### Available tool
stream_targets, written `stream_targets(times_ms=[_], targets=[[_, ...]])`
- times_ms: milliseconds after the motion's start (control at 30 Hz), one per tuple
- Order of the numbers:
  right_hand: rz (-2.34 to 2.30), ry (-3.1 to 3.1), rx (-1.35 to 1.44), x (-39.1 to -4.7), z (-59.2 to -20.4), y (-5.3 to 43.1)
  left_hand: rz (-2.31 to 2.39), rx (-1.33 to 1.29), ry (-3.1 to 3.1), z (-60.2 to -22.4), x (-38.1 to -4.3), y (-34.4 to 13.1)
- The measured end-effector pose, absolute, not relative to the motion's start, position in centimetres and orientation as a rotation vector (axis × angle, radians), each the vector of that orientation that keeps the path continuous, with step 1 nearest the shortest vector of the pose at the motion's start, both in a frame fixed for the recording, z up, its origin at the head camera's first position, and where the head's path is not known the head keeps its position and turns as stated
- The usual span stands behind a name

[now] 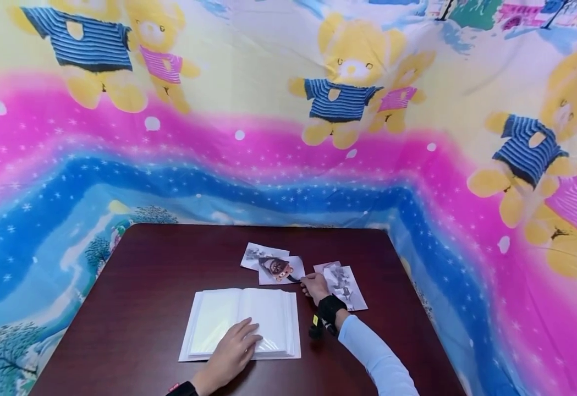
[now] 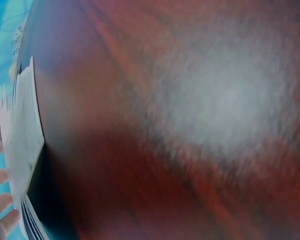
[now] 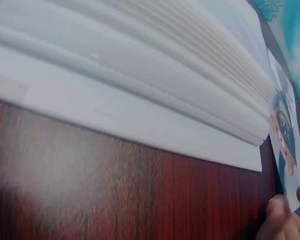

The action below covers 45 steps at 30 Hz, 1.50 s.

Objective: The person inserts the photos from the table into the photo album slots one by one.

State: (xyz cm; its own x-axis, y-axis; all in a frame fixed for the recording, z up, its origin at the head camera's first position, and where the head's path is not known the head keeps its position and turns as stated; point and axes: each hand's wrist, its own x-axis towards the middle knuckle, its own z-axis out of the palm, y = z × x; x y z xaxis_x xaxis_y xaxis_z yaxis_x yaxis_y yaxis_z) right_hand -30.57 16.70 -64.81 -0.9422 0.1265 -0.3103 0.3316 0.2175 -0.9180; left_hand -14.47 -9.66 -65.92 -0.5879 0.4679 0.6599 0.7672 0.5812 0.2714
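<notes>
A white photo album (image 1: 214, 322) lies open on the table, its pages showing blank clear pockets. My left hand (image 1: 234, 349) rests on the lower middle of the album with fingers extended. In the left wrist view only the fingertips (image 2: 1, 202) show beside the album's page edges (image 2: 20, 130). Beyond the album's right corner, my right hand (image 1: 315, 287) pinches the near right corner of a photo (image 1: 279, 269) with a brown bear figure. This photo partly covers a greyish photo (image 1: 253, 254). In the right wrist view, finger and thumb meet at the bear photo's (image 3: 285, 132) corner.
Two more greyish photos overlap to the right of my right hand, the upper one (image 1: 350, 289) showing a drawn scene. A dark reddish-brown table (image 1: 139, 286) carries everything. Behind and at the sides hangs a cloth (image 1: 248, 159) printed with teddy bears.
</notes>
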Motion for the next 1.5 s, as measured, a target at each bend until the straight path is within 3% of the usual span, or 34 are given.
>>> stream_targets(times_ms=[633, 867, 1167, 1333, 1500], targets=[[-2.069, 2.025, 0.500, -31.2, -63.5, 16.0, -0.719, -0.878, -2.366, -66.3, -14.4, -8.9], [-2.067, 2.045, 0.231, -31.4, -61.1, 17.8, -0.871, -0.756, -2.401, -65.7, -16.1, -9.6], [-1.675, 2.102, -0.329, -31.0, -59.8, 18.7, -1.317, -0.276, -2.359, -62.6, -19.1, -11.2], [-1.534, 2.098, -0.566, -30.1, -59.6, 17.7, -1.667, -0.258, -2.505, -61.8, -19.1, -10.9], [-1.526, 2.082, -0.620, -29.4, -59.6, 16.5, -1.691, -0.400, -2.597, -61.8, -18.5, -10.7]])
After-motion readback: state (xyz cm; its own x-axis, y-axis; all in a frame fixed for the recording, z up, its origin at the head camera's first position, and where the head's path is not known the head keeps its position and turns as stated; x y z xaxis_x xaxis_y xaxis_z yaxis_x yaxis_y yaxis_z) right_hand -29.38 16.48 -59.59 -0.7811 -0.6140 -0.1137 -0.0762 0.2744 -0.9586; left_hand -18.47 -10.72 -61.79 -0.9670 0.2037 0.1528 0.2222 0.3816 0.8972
